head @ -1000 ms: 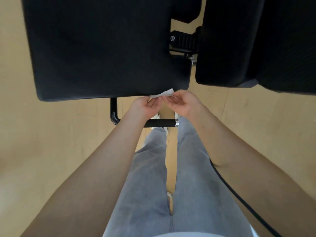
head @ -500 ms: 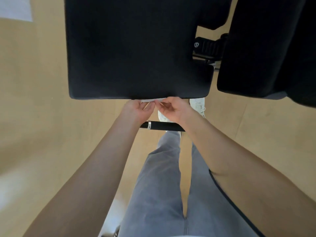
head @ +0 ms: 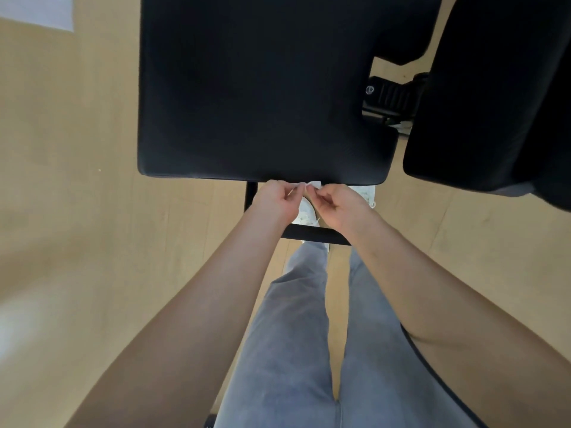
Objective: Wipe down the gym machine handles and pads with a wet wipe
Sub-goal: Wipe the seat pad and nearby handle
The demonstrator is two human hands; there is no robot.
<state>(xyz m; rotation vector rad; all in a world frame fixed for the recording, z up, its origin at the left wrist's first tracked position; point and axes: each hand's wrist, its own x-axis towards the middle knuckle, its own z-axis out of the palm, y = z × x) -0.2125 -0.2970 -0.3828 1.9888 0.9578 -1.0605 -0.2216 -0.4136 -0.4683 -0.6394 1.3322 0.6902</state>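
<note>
A large black seat pad (head: 256,88) fills the upper middle of the head view. A second black pad (head: 494,97) stands to its right. Just below the seat pad's near edge, my left hand (head: 275,202) and my right hand (head: 340,205) pinch a small white wet wipe (head: 310,184) between their fingertips. The wipe lies right at the pad's edge and is mostly hidden by my fingers. A black handle bar (head: 312,234) runs across beneath my hands.
A black adjustment mechanism (head: 389,94) sits in the gap between the two pads. Light wooden floor (head: 77,211) surrounds the machine. My legs in grey trousers (head: 293,335) and white shoes (head: 306,214) are below the bar. A dark cable (head: 432,372) hangs by my right arm.
The view has shifted, so the pads sit further right and closer. Both hands stay at the pad's near edge, still working the wipe between the fingertips.
</note>
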